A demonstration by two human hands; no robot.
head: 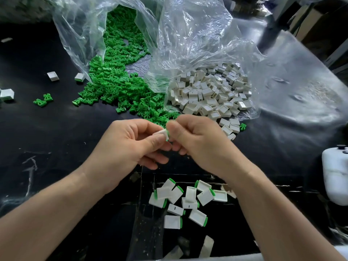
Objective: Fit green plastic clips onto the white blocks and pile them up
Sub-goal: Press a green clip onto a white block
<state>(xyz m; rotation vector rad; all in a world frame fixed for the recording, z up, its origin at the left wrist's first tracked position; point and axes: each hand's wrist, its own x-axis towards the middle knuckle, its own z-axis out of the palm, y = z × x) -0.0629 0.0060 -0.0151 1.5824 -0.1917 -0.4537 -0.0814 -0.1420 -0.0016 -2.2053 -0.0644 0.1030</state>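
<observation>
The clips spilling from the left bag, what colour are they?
The clips are plain bright green, seen best in the head view.

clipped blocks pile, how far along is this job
Done: roughly a dozen clipped blocks lie piled near the person. In hand: left hand and right hand pinch one white block, green showing at its edge. Left: heaps of loose green clips and bare white blocks remain.

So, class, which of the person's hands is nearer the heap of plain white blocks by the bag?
Right. The right hand is just below and left of the heap of white blocks; the left hand sits farther left, beyond the right one.
</observation>
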